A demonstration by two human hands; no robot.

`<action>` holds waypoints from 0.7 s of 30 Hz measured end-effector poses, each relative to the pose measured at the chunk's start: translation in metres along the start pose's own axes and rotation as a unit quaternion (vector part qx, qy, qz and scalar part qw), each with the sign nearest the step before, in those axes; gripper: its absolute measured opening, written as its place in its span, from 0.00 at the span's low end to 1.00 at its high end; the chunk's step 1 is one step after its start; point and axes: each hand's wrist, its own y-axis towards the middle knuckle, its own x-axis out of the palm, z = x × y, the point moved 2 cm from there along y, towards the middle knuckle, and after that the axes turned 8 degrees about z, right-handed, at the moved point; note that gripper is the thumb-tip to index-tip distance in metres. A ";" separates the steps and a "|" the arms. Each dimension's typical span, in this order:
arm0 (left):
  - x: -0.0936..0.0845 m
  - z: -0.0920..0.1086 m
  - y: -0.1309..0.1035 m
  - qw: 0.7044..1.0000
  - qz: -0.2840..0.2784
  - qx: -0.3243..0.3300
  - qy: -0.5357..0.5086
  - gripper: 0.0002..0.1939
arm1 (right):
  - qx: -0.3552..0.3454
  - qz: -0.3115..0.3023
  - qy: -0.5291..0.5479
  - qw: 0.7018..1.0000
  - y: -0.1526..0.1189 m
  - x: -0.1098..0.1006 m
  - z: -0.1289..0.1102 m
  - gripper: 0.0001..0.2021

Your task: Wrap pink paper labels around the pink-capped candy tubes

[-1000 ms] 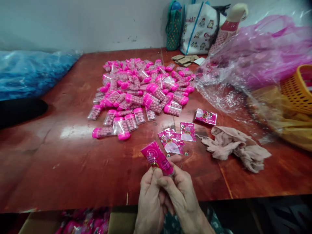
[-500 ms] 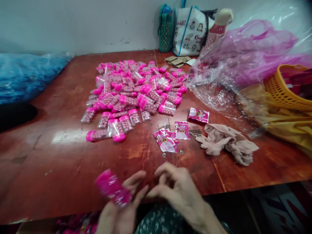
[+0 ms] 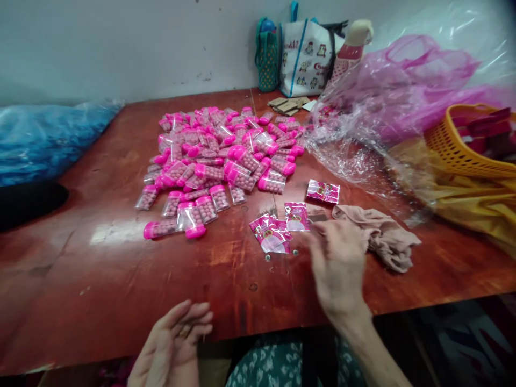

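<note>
Plainly printed in pink and white, with lettering too small to spell out: the lone flat packet (image 3: pixel 296 216) and, just left of it, the overlapping flat packets (image 3: pixel 269 235), all lying on the table (image 3: pixel 121 301) near the right hand (image 3: pixel 341 263). Set behind them, likewise printed and likewise unreadable, the boxy pink packet (image 3: pixel 322 192). On the white tote bag (image 3: pixel 296 62) near the wall, small cartoon figures and red lettering, legible only in part, apparently "Ya" at the start of one word. Beyond the packets, to the left, a heap of clear containers (image 3: pixel 245 158) with hot-pink caps and pale pink beads. Gone from the left hand (image 3: pixel 171 338) since half a second ago: the bright pink packet held there then. Now palm turned up at the near table edge, fingers loosely curled, nothing visible in them. Shifted forward and rightward meanwhile, the right hand, motion-blurred, partly covering the beige cloth (image 3: pixel 393 244) from view; touching it or not, impossible to tell. Fingers there bent downward beside the lone flat packet; gripping something or not, cannot tell. Unchanged in arrangement: flat packets, boxy pink packet and heap.
</note>
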 end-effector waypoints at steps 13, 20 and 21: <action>0.067 -0.014 0.000 0.992 -0.086 0.029 0.085 0.06 | 0.039 -0.107 0.024 0.993 -0.013 0.048 -0.034 0.07; 0.076 -0.022 0.010 0.981 -0.145 0.042 0.121 0.10 | 0.017 -0.029 0.079 0.996 -0.012 0.048 -0.031 0.11; 0.079 -0.023 0.013 0.981 -0.147 0.044 0.115 0.11 | 0.012 -0.018 0.091 0.996 -0.012 0.046 -0.032 0.11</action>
